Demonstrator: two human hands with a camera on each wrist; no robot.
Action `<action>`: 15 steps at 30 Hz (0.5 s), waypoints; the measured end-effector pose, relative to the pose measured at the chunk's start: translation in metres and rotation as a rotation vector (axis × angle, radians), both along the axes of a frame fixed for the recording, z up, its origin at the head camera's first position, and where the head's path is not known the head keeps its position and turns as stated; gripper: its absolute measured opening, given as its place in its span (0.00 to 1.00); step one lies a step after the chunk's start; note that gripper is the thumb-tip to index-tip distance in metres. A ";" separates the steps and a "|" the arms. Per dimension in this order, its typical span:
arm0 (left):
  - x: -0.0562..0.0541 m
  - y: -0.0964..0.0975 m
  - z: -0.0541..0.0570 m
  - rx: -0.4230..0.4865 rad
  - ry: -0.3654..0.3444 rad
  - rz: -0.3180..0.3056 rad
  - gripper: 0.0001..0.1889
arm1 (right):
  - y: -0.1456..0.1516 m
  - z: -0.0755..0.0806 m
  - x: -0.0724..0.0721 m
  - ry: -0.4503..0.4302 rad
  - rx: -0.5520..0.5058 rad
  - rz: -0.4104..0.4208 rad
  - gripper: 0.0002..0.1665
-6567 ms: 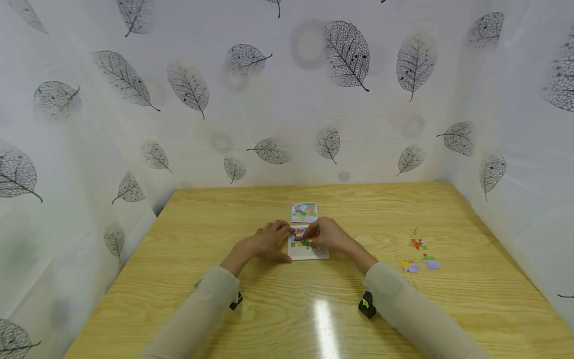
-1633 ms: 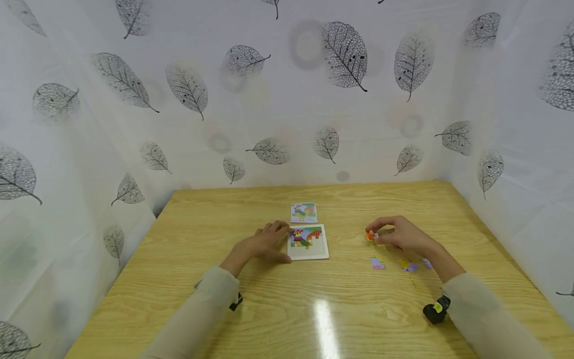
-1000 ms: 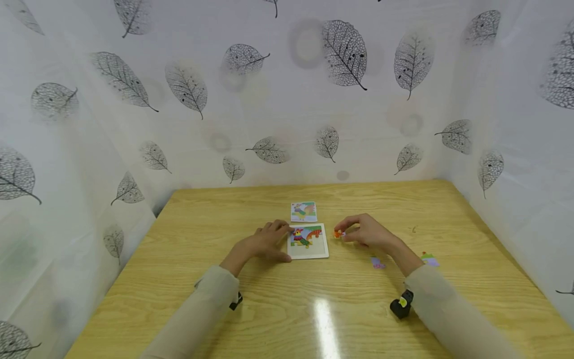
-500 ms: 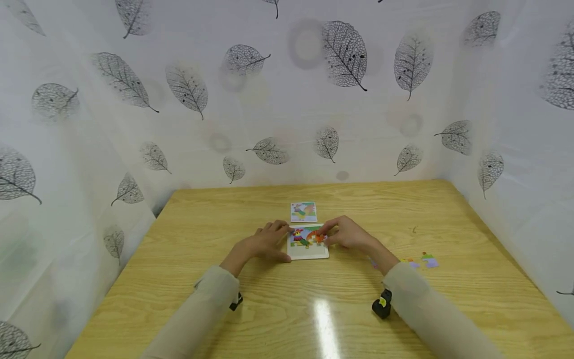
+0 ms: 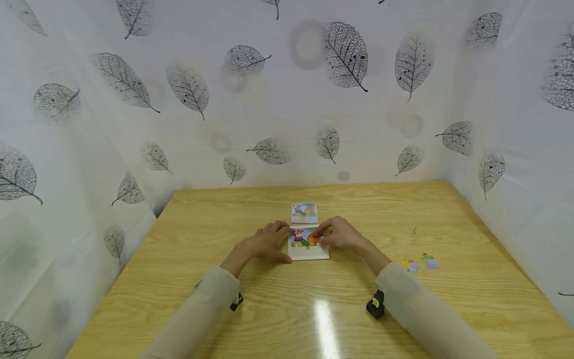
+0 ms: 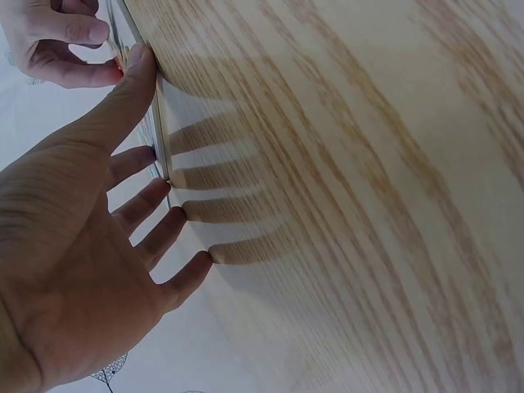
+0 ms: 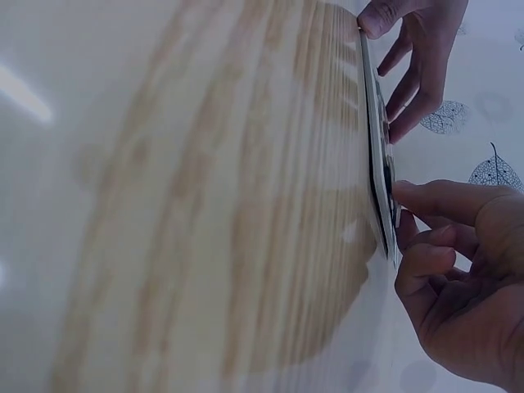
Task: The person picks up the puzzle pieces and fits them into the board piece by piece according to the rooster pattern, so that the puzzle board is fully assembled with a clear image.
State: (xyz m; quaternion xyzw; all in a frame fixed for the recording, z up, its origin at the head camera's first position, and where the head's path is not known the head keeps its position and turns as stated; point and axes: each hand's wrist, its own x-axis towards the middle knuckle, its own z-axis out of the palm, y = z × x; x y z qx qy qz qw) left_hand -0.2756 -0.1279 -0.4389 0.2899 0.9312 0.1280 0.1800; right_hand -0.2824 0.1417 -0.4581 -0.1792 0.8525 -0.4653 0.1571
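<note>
A white-framed jigsaw puzzle tray (image 5: 309, 254) lies mid-table, its upper part filled with a colourful rooster picture and its lower strip bare. My left hand (image 5: 268, 243) rests along the tray's left edge, fingers spread and loosely straight, thumb at the near corner; the left wrist view shows these fingertips (image 6: 176, 214) at the tray side. At the tray's right side, my right hand (image 5: 342, 235) pinches an orange puzzle piece (image 5: 315, 240) against the picture. The fingers partly cover that piece. In the right wrist view the thumb and index meet at the tray's rim.
Just behind the tray lies a square picture card (image 5: 304, 213) with the same rooster. To the right are loose puzzle pieces, a yellow-and-lilac one (image 5: 410, 265) and a green-and-lilac one (image 5: 431, 261). A leaf-patterned curtain (image 5: 287, 99) stands around the wooden table (image 5: 224, 209).
My right hand picked up the orange piece from the right side and carried it left onto the tray, where it now sits at the rooster's tail. My left hand has stayed at the tray's edge.
</note>
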 end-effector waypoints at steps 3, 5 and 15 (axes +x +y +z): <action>-0.001 0.000 -0.003 0.001 0.005 0.003 0.43 | -0.002 0.000 0.000 0.027 0.026 -0.002 0.18; -0.001 0.000 -0.004 0.003 0.010 0.005 0.43 | -0.002 0.000 -0.001 0.037 0.039 -0.005 0.17; -0.001 0.001 -0.003 0.008 0.003 0.005 0.42 | -0.003 -0.004 -0.001 0.061 0.041 0.002 0.16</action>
